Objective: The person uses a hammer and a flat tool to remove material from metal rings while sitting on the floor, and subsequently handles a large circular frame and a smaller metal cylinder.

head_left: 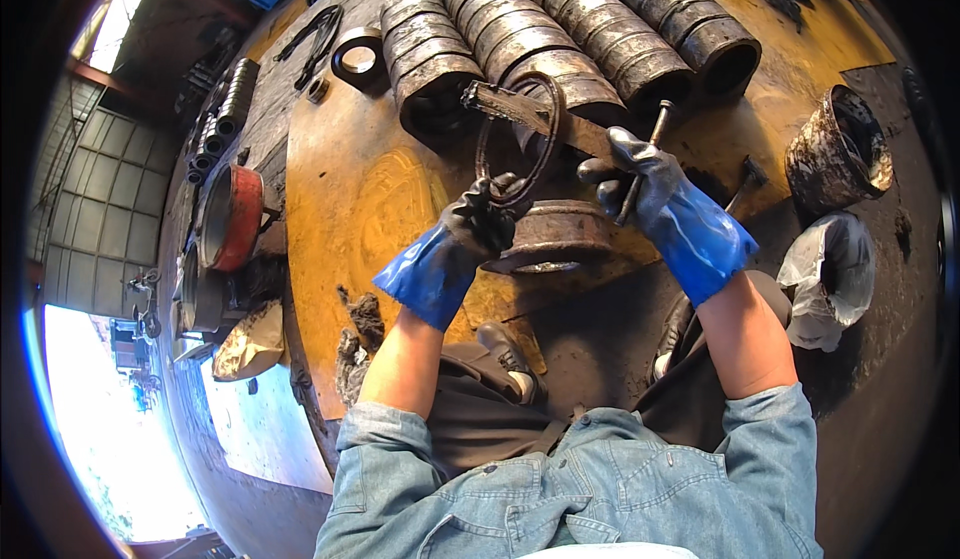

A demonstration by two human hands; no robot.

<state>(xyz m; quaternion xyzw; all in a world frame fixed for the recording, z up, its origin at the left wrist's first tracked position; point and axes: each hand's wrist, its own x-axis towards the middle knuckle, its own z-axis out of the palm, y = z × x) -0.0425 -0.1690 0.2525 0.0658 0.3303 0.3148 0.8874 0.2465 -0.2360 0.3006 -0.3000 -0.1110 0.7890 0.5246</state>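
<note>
A thin, greasy metal ring [557, 124] is held upright by its lower edge in my left hand [483, 217], whose gloved fingers are closed on it. My right hand [645, 181], in a matching blue glove with a blackened palm, grips a flat, grimy bar [525, 111]. Its rough end crosses the ring's opening; whether it is a brush or a scraper I cannot tell. A metal rod with a flat head [660, 124] also runs through the right hand's grip. Just beneath both hands, a short rusty cylinder [555, 231] rests on the yellowish sheet.
Rows of greasy metal cylinders [520, 39] lie beyond my hands on the yellowish sheet [345, 189]. To the right are a rusty sleeve [805, 164] and a plastic-wrapped ring [800, 269]. At left stand a red-rimmed drum [240, 219] and a smaller ring [345, 62].
</note>
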